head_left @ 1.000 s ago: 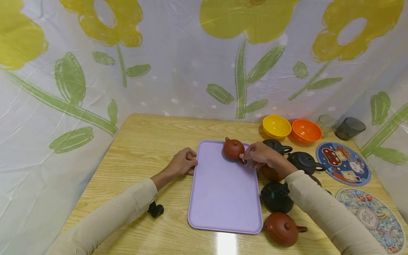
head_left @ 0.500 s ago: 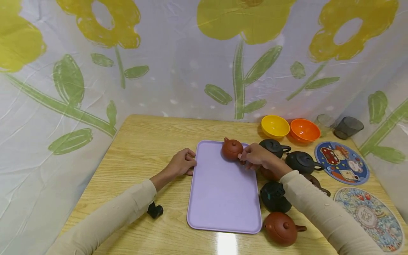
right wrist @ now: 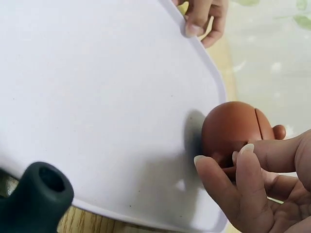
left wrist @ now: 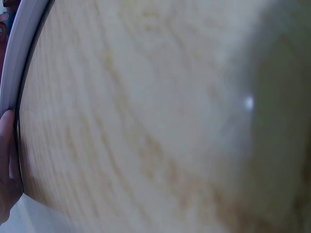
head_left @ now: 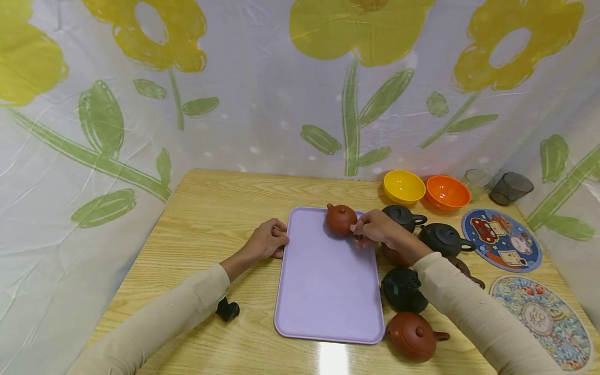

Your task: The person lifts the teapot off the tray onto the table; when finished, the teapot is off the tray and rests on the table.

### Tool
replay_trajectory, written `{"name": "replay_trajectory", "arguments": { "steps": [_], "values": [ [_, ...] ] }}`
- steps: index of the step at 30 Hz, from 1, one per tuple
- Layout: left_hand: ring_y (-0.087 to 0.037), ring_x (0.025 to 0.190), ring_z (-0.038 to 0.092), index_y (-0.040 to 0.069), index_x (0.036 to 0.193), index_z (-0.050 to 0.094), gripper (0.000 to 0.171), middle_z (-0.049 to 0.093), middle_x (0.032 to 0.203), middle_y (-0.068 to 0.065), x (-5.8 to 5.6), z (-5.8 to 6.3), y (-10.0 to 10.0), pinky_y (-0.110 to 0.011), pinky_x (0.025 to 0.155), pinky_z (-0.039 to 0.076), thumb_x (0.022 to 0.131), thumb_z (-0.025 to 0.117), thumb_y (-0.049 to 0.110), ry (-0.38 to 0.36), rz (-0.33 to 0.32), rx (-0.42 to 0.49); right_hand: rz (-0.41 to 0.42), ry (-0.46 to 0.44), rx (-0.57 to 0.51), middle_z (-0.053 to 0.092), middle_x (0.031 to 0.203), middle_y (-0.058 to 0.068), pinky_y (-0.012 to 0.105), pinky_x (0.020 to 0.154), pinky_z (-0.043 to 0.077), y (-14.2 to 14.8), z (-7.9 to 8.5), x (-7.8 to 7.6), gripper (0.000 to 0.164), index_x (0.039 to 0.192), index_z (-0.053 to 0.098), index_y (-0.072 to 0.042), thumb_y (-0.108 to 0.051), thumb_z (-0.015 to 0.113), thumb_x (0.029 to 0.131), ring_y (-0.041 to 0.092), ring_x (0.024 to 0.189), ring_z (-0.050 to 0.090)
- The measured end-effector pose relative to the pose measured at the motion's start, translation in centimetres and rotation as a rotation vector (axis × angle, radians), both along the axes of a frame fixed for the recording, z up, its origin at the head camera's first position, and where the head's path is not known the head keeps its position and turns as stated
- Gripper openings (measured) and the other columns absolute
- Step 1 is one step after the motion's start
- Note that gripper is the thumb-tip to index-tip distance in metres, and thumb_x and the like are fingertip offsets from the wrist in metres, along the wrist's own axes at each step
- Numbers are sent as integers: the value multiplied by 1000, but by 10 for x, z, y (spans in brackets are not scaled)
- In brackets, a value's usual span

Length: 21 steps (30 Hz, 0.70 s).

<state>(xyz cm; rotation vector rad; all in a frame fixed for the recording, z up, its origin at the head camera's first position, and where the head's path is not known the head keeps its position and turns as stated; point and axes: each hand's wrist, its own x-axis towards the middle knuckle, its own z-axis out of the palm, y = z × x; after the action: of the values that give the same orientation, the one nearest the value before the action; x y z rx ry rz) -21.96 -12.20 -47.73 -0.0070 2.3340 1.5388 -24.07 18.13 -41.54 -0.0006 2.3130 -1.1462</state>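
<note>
On the far right corner of the lilac tray (head_left: 328, 291) is a small reddish-brown teapot (head_left: 339, 220), its spout towards the back. My right hand (head_left: 378, 229) pinches its handle, which the fingers mostly hide. The right wrist view shows thumb and fingers around that handle, beside the round body of the teapot (right wrist: 231, 126). At the tray's left edge my left hand (head_left: 266, 239) grips the rim. Its thumb lies on the rim in the right wrist view, where the left hand (right wrist: 209, 19) is partly cut off.
Right of the tray stand several teapots, including a black one (head_left: 403, 291) and a reddish-brown one (head_left: 412, 336). Behind them are a yellow bowl (head_left: 404, 186), an orange bowl (head_left: 447, 192) and a dark cup (head_left: 511, 188). Round mats (head_left: 539, 317) lie at the right.
My right hand has shifted slightly left and its fingers have closed in on the teapot's handle. The teapot and tray barely differ; my left hand stays at the rim.
</note>
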Motion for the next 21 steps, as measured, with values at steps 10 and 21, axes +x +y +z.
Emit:
{"name": "replay_trajectory", "arguments": {
  "steps": [10, 21],
  "values": [
    [-18, 74, 65, 1, 121, 55, 29, 63, 100, -13, 1, 1, 1, -30, 59, 63, 93, 64, 1, 3, 3, -12, 6, 9, 2, 69, 107, 17, 27, 75, 61, 13, 18, 8, 28, 104, 69, 3, -25, 66, 98, 21, 86, 68],
    [-18, 75, 66, 1, 121, 55, 30, 63, 100, -13, 0, 1, 1, -30, 60, 63, 93, 63, 2, 1, 6, -24, 52, 59, -14, 68, 108, 20, 35, 79, 63, 40, 36, 22, 31, 105, 67, 1, -29, 66, 98, 23, 89, 72]
  ]
}}
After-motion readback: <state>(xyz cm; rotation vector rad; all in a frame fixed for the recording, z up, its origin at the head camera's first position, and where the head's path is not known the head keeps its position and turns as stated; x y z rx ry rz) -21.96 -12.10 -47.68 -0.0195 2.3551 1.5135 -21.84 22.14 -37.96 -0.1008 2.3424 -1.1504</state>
